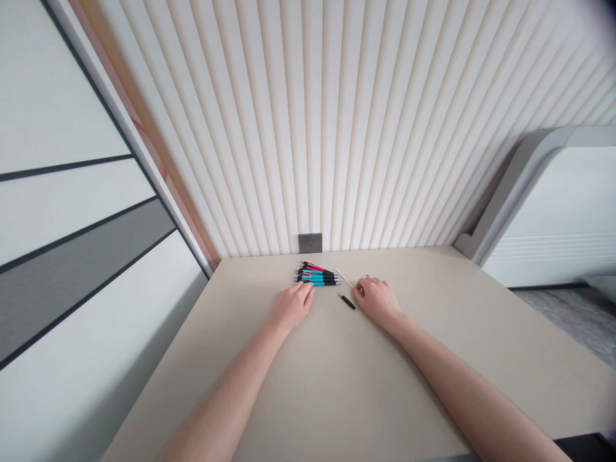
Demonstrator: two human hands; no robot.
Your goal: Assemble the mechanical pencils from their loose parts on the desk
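Note:
Several blue and black pens [317,280] lie side by side near the back of the table, with a red and black pen [315,267] behind them. My left hand [292,305] rests at the near left side of the pens, fingers together, its fingertips at the nearest blue pen; whether it grips that pen is too small to tell. My right hand [376,296] lies on the table to the right, fingers curled. A thin white stick [344,278] reaches to its thumb side. A short black pen part [347,301] lies between the hands.
The beige table [337,385] meets a ribbed white wall [308,128] with a dark socket [310,242]. A panelled cabinet [72,256] stands at the left, a white and grey bed-like frame [553,205] at the right. A dark object [584,447] shows at the lower right corner.

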